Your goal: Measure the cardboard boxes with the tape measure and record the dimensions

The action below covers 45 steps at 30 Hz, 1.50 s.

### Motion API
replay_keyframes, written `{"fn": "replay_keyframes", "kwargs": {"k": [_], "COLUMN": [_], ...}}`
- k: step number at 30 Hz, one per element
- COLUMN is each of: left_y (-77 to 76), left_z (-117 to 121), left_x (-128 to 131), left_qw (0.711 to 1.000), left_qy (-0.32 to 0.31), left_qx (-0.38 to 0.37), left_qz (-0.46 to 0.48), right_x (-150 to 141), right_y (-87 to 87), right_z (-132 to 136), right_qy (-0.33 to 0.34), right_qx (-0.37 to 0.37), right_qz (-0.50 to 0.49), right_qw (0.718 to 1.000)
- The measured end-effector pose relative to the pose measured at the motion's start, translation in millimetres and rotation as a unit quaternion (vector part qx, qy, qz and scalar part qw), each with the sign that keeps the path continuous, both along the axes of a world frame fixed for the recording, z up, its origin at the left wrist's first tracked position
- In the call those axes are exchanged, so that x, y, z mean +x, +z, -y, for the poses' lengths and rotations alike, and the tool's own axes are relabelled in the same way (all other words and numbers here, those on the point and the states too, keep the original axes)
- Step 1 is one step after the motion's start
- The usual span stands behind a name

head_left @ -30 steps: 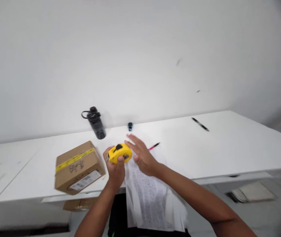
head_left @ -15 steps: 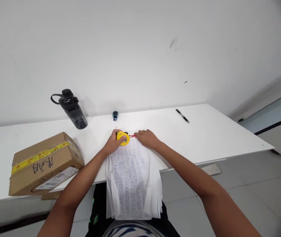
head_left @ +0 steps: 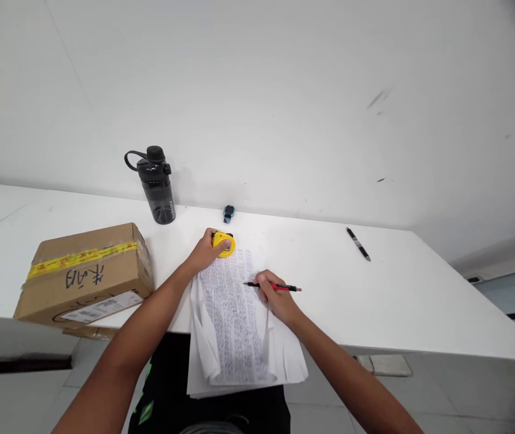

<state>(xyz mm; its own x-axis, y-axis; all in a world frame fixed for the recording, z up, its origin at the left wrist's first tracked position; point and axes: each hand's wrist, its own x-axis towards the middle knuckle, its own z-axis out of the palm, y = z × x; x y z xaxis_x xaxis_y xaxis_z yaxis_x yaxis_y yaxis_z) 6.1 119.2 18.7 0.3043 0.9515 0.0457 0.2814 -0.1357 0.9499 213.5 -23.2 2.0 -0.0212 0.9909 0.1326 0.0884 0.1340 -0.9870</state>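
Note:
A yellow tape measure (head_left: 224, 246) is gripped in my left hand (head_left: 205, 250), its thumb across the case, at the top edge of the paper. In my right hand (head_left: 277, 299) is a red and black pen (head_left: 284, 287), held between the fingers with its dark tip pointing left over the sheets. The stack of paper (head_left: 234, 325), densely covered with small handwriting, lies on the table and hangs over its front edge toward my lap. Whether the pen tip touches the page I cannot tell.
A taped cardboard box (head_left: 85, 277) sits on the white table (head_left: 321, 313) at the left. Behind it stands a dark water bottle (head_left: 158, 190). A small blue watch (head_left: 228, 213) is near the wall, and a black pen (head_left: 358, 244) lies to the right.
My right hand has moved away from the tape measure, down over the paper, and the red pen now shows fully in it. The view has turned slightly. My left hand keeps the tape measure.

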Motion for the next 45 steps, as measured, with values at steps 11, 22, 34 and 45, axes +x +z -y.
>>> {"fn": "replay_keyframes", "kwargs": {"k": [11, 22, 34, 45], "left_y": [-5.2, -5.5, 7.8, 9.4], "left_z": [1, 6, 18, 21], "left_x": [4, 6, 2, 2], "left_qw": [0.997, 0.998, 0.993, 0.992], "left_qy": [0.028, 0.014, -0.026, -0.026], "left_qx": [-0.034, 0.002, 0.093, 0.118], "left_qz": [0.059, 0.055, -0.068, -0.026], "right_x": [8, -2, -1, -2], "right_y": [-1.9, 6.1, 6.6, 7.8], "right_z": [18, 21, 21, 23], "right_qy": [-0.002, -0.035, -0.021, -0.035], "right_qx": [-0.028, -0.062, -0.069, -0.059], "right_qz": [0.087, 0.137, 0.172, 0.177], "right_qw": [0.996, 0.988, 0.983, 0.982]}}
